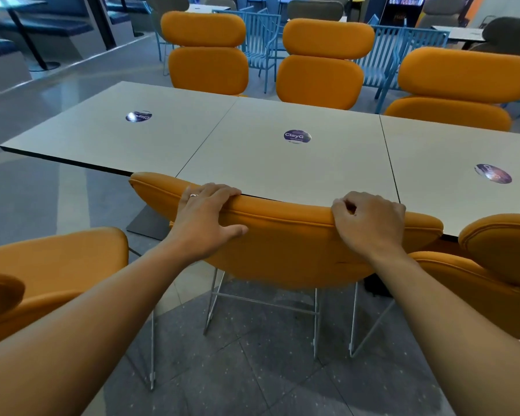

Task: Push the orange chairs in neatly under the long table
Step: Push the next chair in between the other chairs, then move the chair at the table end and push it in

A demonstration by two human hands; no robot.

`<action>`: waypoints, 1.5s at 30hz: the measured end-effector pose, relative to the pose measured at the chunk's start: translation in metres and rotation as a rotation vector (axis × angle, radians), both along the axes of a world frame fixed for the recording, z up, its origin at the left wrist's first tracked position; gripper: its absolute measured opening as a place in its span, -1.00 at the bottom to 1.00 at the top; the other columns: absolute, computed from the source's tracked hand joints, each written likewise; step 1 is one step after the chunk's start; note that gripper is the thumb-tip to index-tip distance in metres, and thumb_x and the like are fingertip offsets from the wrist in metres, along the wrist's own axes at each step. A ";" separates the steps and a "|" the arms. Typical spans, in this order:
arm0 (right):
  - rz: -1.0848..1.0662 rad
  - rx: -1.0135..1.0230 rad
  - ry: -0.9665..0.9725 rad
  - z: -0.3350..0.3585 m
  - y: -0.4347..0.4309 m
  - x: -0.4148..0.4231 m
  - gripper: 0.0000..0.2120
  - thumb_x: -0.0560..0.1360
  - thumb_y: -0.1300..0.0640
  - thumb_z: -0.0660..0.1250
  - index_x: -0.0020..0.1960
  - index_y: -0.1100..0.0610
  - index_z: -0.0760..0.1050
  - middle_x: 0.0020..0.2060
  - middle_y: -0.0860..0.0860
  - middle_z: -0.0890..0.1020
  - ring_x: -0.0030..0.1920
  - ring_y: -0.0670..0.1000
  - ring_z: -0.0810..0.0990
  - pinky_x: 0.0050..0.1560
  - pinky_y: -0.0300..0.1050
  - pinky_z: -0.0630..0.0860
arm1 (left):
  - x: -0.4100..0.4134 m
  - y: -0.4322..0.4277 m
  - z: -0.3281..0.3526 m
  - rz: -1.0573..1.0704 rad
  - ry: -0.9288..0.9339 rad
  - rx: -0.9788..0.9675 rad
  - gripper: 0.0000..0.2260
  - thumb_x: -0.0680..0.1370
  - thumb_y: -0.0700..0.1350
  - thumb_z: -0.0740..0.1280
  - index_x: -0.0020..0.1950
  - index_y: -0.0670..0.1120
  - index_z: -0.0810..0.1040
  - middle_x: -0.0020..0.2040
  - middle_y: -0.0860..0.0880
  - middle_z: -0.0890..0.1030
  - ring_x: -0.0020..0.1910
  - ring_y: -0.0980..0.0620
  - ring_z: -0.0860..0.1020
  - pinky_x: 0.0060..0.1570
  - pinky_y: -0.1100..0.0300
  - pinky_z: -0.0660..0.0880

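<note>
My left hand (204, 217) and right hand (370, 223) each grip the top rim of the middle orange chair (282, 253), whose backrest sits at the near edge of the tabletop (282, 169). Risk: uneven force would skew it into the right neighbour chair (493, 238), just beside it; excess force would knock the backrest against the edge. Count: 6 orange chairs, 3 near and 3 far chairs (320, 82); 3 round stickers (297, 136).
</note>
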State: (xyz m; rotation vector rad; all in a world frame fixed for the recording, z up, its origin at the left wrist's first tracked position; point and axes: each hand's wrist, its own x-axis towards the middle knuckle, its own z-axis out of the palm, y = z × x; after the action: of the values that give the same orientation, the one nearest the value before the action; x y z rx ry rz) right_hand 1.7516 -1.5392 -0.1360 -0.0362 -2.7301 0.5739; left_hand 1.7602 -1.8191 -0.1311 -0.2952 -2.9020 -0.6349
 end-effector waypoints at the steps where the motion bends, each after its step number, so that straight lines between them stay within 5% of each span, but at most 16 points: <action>1: 0.046 -0.048 -0.001 0.005 -0.006 0.003 -0.72 0.60 -0.06 0.21 -0.02 0.02 0.65 -0.11 -0.05 0.68 -0.09 -0.02 0.51 0.16 0.02 0.31 | 0.004 -0.003 0.003 0.013 0.010 0.043 -0.45 0.45 0.18 0.39 0.40 0.08 0.37 0.39 0.04 0.40 0.41 -0.06 0.29 0.45 -0.15 0.11; 4: 0.158 -0.144 0.012 0.021 -0.032 0.013 -0.75 0.56 -0.04 0.26 -0.05 0.04 0.67 -0.15 -0.05 0.68 -0.10 -0.01 0.57 0.10 0.09 0.53 | 0.016 -0.014 0.009 0.057 0.034 0.131 -0.52 0.47 0.13 0.41 0.35 0.05 0.45 0.35 0.04 0.46 0.35 -0.03 0.36 0.37 -0.14 0.28; 9: 0.303 -0.150 -0.015 0.035 -0.081 0.027 -0.80 0.56 -0.02 0.30 -0.07 0.03 0.67 -0.19 -0.08 0.67 -0.17 -0.08 0.58 -0.09 -0.07 0.57 | 0.044 -0.041 0.011 0.121 0.005 0.169 -0.53 0.46 0.11 0.42 0.34 0.03 0.47 0.30 0.01 0.52 0.28 0.00 0.44 0.30 -0.09 0.40; 16: 0.571 -0.171 -0.245 0.015 -0.155 0.045 -0.79 0.56 -0.04 0.29 -0.20 -0.05 0.61 -0.32 -0.13 0.64 -0.28 -0.11 0.58 -0.22 -0.05 0.58 | 0.108 -0.094 0.006 0.240 -0.101 0.214 -0.68 0.48 0.05 0.42 0.20 0.00 0.57 0.09 0.09 0.61 0.05 0.21 0.52 -0.01 0.44 0.38; 19: 0.693 -0.111 -0.410 0.002 -0.188 0.050 -0.83 0.58 -0.08 0.28 -0.07 -0.10 0.63 -0.21 -0.18 0.66 -0.19 -0.14 0.62 -0.10 -0.01 0.63 | 0.139 -0.123 0.006 0.334 -0.125 0.244 -0.69 0.48 0.06 0.43 0.18 0.01 0.58 0.08 0.08 0.62 0.10 0.16 0.53 0.12 0.23 0.46; 23: 0.817 0.001 -0.593 -0.010 -0.236 0.063 -0.82 0.58 -0.10 0.30 0.04 -0.07 0.65 -0.16 -0.13 0.68 -0.15 -0.07 0.65 -0.04 0.08 0.67 | 0.182 -0.170 0.010 0.459 -0.123 0.279 -0.70 0.49 0.07 0.41 0.18 0.01 0.58 0.06 0.12 0.60 0.07 0.18 0.51 -0.05 0.33 0.39; 28: 0.888 0.112 -0.689 -0.017 -0.306 0.082 -0.74 0.57 -0.15 0.31 0.12 -0.04 0.63 -0.05 -0.08 0.67 -0.04 -0.04 0.64 0.04 0.06 0.65 | 0.232 -0.237 0.014 0.599 -0.100 0.243 -0.66 0.48 0.12 0.40 0.22 0.06 0.57 0.11 0.15 0.60 0.06 0.17 0.53 -0.02 0.27 0.45; 32: 0.906 0.104 -0.672 -0.017 -0.357 0.098 -0.79 0.56 -0.15 0.30 0.12 -0.10 0.57 -0.02 -0.10 0.66 -0.03 -0.08 0.62 0.07 0.03 0.64 | 0.258 -0.286 0.016 0.676 -0.053 0.188 -0.70 0.48 0.06 0.41 0.19 0.04 0.57 0.12 0.09 0.60 0.06 0.16 0.51 0.00 0.24 0.45; 38: 0.831 0.007 -0.510 -0.008 -0.431 0.123 -0.51 0.53 -0.20 0.30 0.42 -0.09 0.42 0.23 -0.02 0.60 0.14 0.03 0.60 0.13 0.12 0.60 | 0.281 -0.367 0.024 0.746 0.029 0.087 -0.67 0.46 0.01 0.46 0.19 0.00 0.57 0.15 -0.01 0.60 0.09 0.08 0.51 0.05 0.18 0.46; 45: 0.744 -0.022 -0.228 0.000 -0.503 0.148 -0.40 0.53 -0.23 0.30 0.50 -0.06 0.31 0.33 0.06 0.48 0.28 0.12 0.47 0.35 0.20 0.40 | 0.287 -0.452 0.024 0.838 -0.087 -0.128 -0.45 0.36 0.10 0.52 0.31 0.05 0.48 0.26 -0.18 0.47 0.24 -0.21 0.42 0.19 -0.19 0.43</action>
State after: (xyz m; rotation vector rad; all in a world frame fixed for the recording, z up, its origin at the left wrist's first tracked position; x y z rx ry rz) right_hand 1.9000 -2.0417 -0.1359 0.9967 -2.9039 0.8257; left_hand 2.0469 -2.2707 -0.1070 0.9061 -2.7590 -0.3090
